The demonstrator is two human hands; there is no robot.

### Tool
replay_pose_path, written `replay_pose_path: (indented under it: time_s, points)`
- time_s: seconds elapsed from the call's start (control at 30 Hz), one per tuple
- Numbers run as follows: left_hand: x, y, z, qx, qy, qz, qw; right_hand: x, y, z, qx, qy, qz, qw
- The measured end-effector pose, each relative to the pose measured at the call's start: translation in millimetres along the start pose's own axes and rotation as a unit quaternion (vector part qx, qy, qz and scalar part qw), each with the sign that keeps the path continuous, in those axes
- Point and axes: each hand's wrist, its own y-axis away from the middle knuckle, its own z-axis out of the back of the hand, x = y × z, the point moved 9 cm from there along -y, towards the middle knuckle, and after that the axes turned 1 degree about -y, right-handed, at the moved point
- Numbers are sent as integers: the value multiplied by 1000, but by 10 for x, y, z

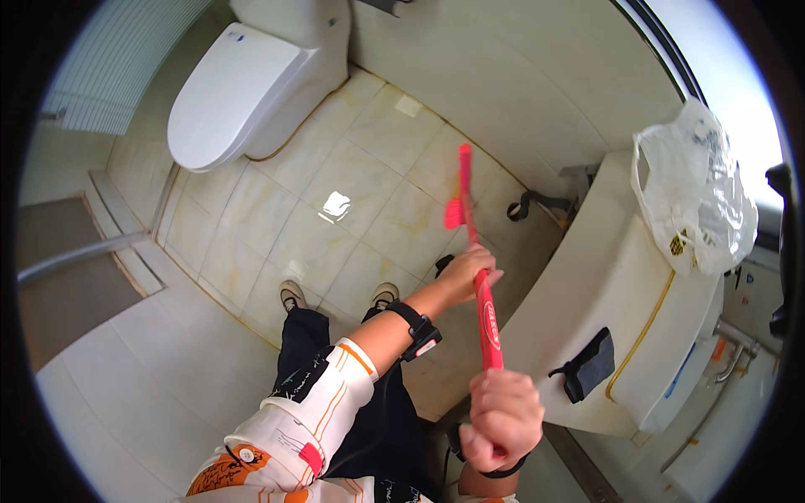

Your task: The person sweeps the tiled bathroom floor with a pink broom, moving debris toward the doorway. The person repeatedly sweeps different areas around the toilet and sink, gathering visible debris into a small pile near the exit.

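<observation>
Both of my hands are on a red long-handled brush (488, 314), which reaches forward over the tiled floor. My left hand (464, 275) is wrapped round the middle of its shaft. Closer to me, my right hand (503, 419) grips the end of the handle in a closed fist. At the far end, the pink-red brush head (457, 210) has bristles on its left side and is slightly smeared. It appears above the floor tiles; whether it touches them I cannot tell.
A white toilet (235, 96) with its lid down stands at the far left. Right of me, a white counter (579, 277) carries a clear plastic bag (696, 193) and a dark cloth (589, 366). A dark hose or strap (537, 201) hangs by the wall. A raised ledge (142, 310) runs along the left.
</observation>
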Motion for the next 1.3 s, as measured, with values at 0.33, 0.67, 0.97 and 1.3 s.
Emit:
replay_pose_path:
  time_s: [0.33,0.67,0.97,1.3]
  points:
    - [-328,1148,2091,-125,-153,159,967,586,-400,-1016,12,-204,-1,979]
    - [535,4069,5229,-306,-301,258,865,-88,-516,-4583,221,-272,-33,936]
    - [822,3744,5174,-343,-148,203,905,155,-832,-4870,218,2,-88,972]
    - [94,3000,5539,-240,-105,167,950,1323,-1238,-5214,111,-133,-6,985]
